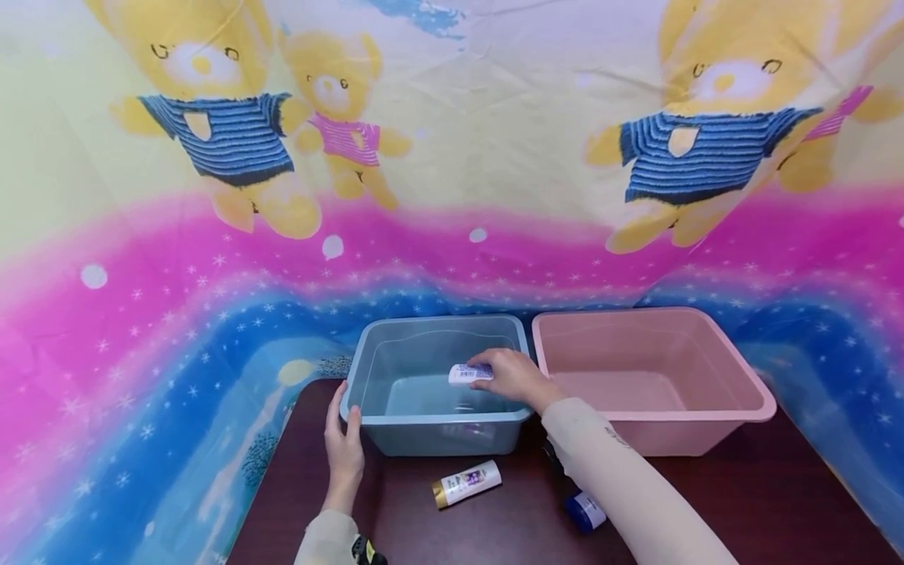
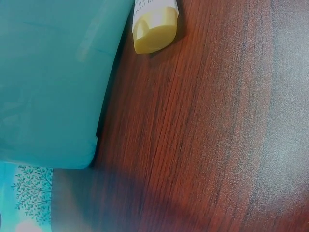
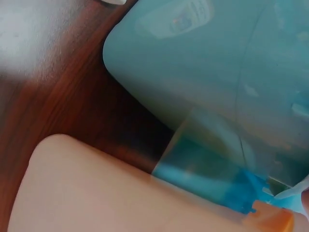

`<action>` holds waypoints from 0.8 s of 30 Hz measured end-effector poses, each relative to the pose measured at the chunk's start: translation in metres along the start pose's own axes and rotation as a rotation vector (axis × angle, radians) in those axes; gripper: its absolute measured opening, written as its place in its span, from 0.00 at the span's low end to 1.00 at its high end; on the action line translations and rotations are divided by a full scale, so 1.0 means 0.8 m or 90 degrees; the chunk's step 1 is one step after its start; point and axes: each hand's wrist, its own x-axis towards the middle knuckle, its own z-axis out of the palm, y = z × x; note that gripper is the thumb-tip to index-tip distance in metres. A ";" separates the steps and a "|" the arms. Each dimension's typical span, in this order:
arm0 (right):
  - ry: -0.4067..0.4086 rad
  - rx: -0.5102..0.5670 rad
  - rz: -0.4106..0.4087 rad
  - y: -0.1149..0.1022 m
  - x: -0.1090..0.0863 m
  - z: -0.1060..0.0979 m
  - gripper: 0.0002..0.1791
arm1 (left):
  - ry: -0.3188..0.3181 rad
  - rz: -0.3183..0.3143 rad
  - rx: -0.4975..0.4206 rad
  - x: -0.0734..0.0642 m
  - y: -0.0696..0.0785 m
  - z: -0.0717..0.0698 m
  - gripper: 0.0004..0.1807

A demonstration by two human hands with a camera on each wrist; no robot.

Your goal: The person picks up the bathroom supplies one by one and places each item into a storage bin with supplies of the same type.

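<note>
Probably light, stiff and rather slippery, and best taken round its middle, a bottle is held by the right hand over the blue bin, whose near-left corner is touched by the left hand, thumb and fingers apart.

Blue tub open from above — hands crowd right half and left rim; white bottle before front wall.
</note>
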 end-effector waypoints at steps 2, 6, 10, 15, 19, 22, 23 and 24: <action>-0.003 -0.008 -0.002 0.000 0.001 -0.001 0.22 | 0.002 -0.001 0.002 0.000 -0.001 0.000 0.26; -0.012 -0.022 -0.004 0.000 0.002 -0.002 0.21 | 0.005 -0.006 0.004 0.000 0.000 0.000 0.26; -0.015 -0.036 -0.008 0.000 0.001 -0.003 0.19 | 0.002 -0.002 0.005 0.000 0.001 0.001 0.26; -0.015 -0.048 -0.016 0.004 -0.001 -0.005 0.18 | 0.005 0.006 0.001 -0.001 0.000 0.003 0.26; 0.012 -0.038 -0.030 0.009 -0.002 -0.009 0.14 | 0.009 0.004 0.003 -0.002 -0.001 0.003 0.26; 0.035 -0.027 -0.050 0.011 -0.003 -0.013 0.15 | 0.013 -0.001 0.001 -0.002 -0.001 0.003 0.26; 0.036 -0.028 -0.056 0.011 -0.004 -0.014 0.15 | 0.014 -0.003 0.000 -0.002 -0.001 0.003 0.26; 0.037 -0.027 -0.060 0.012 -0.004 -0.014 0.15 | 0.015 -0.003 -0.001 -0.002 -0.001 0.003 0.26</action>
